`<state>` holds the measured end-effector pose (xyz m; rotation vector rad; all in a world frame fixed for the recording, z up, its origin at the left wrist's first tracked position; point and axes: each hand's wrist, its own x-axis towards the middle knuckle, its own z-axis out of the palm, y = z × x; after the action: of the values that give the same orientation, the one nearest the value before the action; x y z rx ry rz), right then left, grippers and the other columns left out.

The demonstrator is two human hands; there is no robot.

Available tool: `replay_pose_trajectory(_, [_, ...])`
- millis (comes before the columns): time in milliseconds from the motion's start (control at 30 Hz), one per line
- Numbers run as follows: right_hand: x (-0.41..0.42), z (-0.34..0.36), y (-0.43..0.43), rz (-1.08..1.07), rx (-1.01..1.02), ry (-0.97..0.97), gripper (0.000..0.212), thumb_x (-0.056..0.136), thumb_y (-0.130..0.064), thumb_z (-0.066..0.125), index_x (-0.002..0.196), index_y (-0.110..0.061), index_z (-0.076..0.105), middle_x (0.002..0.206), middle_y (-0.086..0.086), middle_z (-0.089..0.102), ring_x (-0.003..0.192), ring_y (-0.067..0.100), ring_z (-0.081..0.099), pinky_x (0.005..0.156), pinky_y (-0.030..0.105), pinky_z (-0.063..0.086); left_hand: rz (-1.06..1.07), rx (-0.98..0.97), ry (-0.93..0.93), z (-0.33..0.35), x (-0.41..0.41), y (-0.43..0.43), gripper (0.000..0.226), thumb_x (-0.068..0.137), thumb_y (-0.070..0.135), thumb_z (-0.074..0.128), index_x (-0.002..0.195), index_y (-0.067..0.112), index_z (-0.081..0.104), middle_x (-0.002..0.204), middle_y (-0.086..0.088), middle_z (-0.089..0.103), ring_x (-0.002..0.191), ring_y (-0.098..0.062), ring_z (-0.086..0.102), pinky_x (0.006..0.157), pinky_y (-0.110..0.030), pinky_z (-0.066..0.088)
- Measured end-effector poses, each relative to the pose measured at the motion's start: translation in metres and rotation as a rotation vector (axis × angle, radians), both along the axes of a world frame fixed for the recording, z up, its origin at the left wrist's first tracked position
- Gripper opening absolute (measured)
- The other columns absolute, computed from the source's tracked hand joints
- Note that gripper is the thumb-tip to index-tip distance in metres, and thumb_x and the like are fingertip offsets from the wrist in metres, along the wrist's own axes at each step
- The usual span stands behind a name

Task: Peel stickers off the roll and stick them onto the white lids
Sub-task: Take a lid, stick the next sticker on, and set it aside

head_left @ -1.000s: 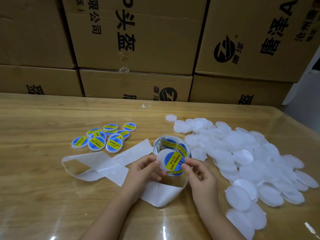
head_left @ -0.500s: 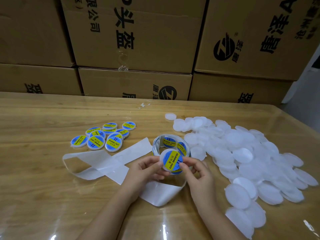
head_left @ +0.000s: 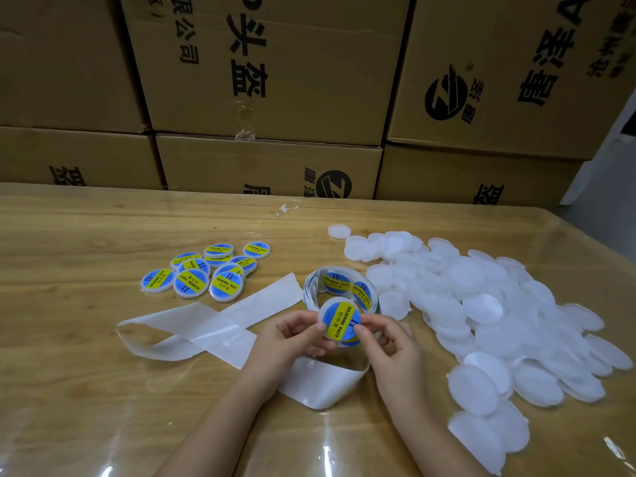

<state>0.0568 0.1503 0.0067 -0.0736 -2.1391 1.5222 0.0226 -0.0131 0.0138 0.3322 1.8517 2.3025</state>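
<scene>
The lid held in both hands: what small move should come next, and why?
Probably the left hand should carry the lid to the labelled lids on the left and lay it there. Its sticker looks fully on and centred, the left and the right hand only pinch its rim, and the finished ones lie together in that group.

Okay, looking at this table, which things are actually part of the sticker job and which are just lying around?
In the job: stickered lid, held by left hand and right hand; sticker roll; pile of blank white lids; finished labelled lids; peeled backing strip.
Lying about: cardboard boxes; small white scrap in front of them.
</scene>
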Motion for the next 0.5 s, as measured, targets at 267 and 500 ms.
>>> replay_pose_trajectory(267, [0.0012,0.0023,-0.0011,-0.015,0.028,0.010,0.030,0.078,-0.017,0.074,0.078,-0.046,0.065,0.077,-0.003,0.057,0.071,0.009,0.050,0.077,0.034,0.046,-0.003,-0.029,0.032,0.0000,0.0013,-0.0004,0.016,0.076,0.026,0.067,0.087,0.020,0.076,0.085,-0.012,0.074,0.076,-0.023,0.072,0.069,-0.030,0.058])
replay_pose_trajectory(500, [0.0039,0.0057,-0.0039,-0.056,0.111,0.024,0.035,0.077,-0.018,0.076,0.079,-0.049,0.062,0.077,-0.020,0.060,0.074,0.009,0.052,0.080,0.045,0.047,0.006,-0.068,0.058,-0.0013,0.0007,-0.0006,0.015,0.075,0.028,0.067,0.087,0.024,0.075,0.084,-0.009,0.074,0.075,-0.021,0.072,0.069,-0.029,0.057])
